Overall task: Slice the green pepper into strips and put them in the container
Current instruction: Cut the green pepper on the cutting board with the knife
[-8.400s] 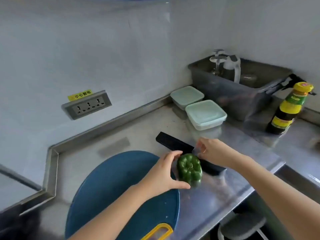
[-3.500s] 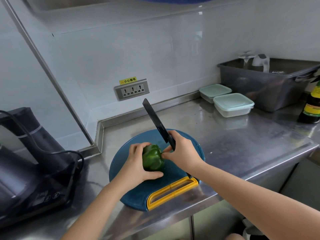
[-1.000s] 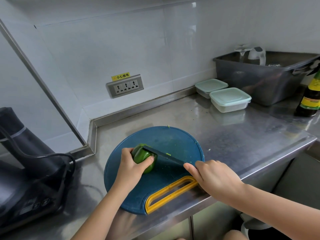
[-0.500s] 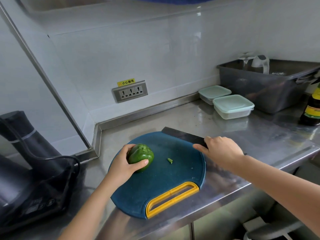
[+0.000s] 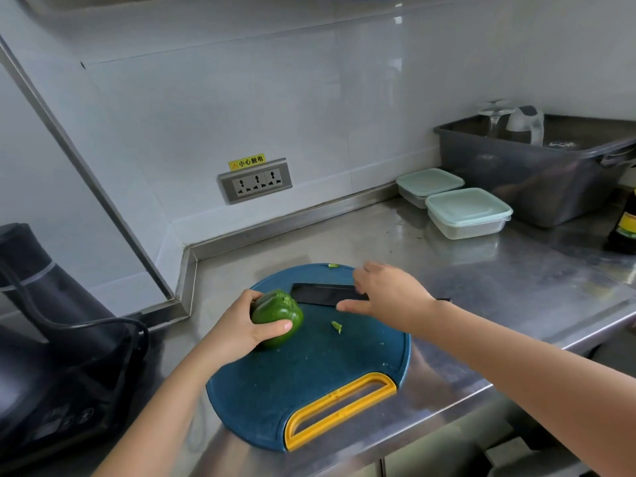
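A green pepper (image 5: 277,312) lies on the left part of a round blue cutting board (image 5: 309,380), and my left hand (image 5: 241,325) grips it with fingers and thumb curled round it. A black knife (image 5: 323,294) lies flat on the far side of the board. My right hand (image 5: 385,297) hovers just over the knife's handle end with fingers spread and holds nothing. A small green scrap (image 5: 336,326) lies near the board's middle, another green bit (image 5: 332,266) at its far edge. Two lidded clear containers, the nearer container (image 5: 468,212) and the farther container (image 5: 428,185), stand at the back right.
A grey tub (image 5: 537,170) with glassware stands at the far right, a dark sauce bottle (image 5: 624,225) beside it. A black appliance with a cable (image 5: 51,356) fills the left. A wall socket (image 5: 255,180) sits behind the board. The steel counter edge (image 5: 447,404) runs in front.
The knife, held by my right hand half a second ago, now lies flat on the board and my right hand has let go of it. My left hand still holds the pepper.
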Demonstrator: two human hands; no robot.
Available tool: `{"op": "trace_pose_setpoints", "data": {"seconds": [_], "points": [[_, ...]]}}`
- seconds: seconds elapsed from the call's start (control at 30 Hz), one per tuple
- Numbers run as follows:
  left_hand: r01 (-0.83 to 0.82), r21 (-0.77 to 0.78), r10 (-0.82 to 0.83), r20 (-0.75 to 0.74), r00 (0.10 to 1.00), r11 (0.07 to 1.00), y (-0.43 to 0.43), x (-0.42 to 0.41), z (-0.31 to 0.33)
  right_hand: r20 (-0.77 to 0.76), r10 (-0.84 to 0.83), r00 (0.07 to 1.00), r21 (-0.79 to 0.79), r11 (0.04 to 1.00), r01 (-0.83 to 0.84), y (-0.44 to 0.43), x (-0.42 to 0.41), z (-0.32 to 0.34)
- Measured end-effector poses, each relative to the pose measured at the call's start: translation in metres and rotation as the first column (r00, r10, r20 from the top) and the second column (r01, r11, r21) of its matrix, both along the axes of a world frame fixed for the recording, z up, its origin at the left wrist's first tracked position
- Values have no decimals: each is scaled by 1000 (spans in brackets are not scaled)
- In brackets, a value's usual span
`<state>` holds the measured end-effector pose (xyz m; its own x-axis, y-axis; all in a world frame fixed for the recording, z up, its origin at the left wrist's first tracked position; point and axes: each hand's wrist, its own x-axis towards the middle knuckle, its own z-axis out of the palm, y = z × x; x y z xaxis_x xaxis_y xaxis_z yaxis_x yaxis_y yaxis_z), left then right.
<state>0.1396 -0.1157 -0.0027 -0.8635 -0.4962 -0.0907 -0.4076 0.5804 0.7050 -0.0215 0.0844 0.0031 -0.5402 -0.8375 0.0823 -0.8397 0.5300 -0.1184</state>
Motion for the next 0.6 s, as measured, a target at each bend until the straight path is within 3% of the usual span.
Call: {"op": "trace_pose_setpoints", "data": {"seconds": [0.07, 0.27, 0.43, 0.6], "points": [[4, 34, -5, 18, 1000, 999, -3, -1, 1, 200, 116, 973, -39, 993, -110, -9, 11, 0], [55, 59, -59, 78, 995, 997, -12, -4, 5, 261, 276, 925, -12, 959, -282, -26, 14, 3], [85, 83, -92, 75, 993, 993, -14, -6, 3, 160, 81, 984, -146, 988, -58, -60, -42, 20], [90, 88, -97, 74, 993, 992, -12, -6, 5, 182, -38, 983, -19, 999, 42, -91, -83, 1]]}}
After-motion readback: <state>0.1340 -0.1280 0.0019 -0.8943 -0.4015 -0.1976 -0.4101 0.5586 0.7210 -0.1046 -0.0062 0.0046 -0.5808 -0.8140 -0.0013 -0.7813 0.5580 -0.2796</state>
